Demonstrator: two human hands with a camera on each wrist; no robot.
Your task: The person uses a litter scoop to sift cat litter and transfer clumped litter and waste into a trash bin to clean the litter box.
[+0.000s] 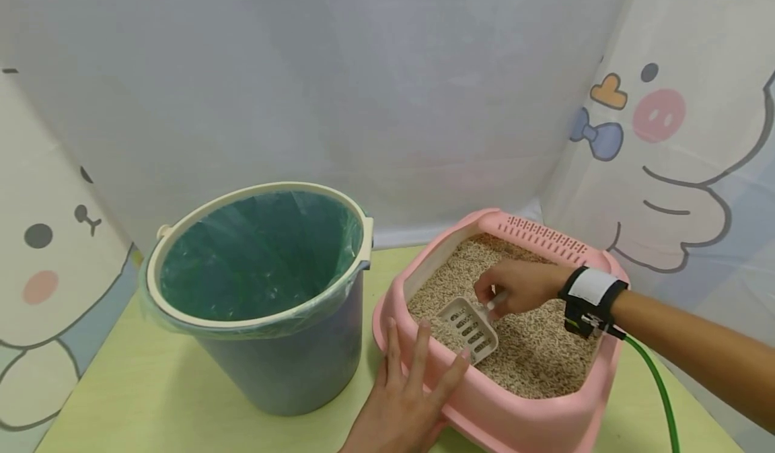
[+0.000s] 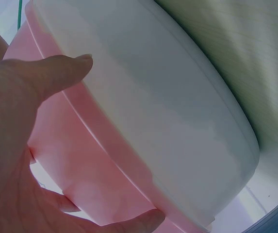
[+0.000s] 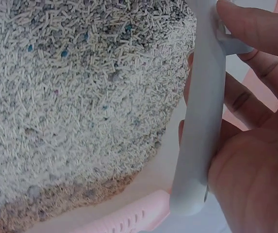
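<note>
The right hand (image 1: 514, 290) grips the scoop (image 1: 469, 328) handle, its blade slanting down-left toward the flat left hand (image 1: 406, 399) bracing the litter box (image 1: 545, 419).

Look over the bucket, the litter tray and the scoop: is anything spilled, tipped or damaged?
Nothing stands out. The bucket stands upright with its liner in place, the litter tray sits flat, and no litter shows on the table.

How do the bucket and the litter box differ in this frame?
The bucket is round, tall and grey-blue; the litter box is low, squarish and pink. The bucket holds only a green liner bag; the litter box holds litter. The left hand touches the litter box, not the bucket. Both stand upright on the table.
</note>
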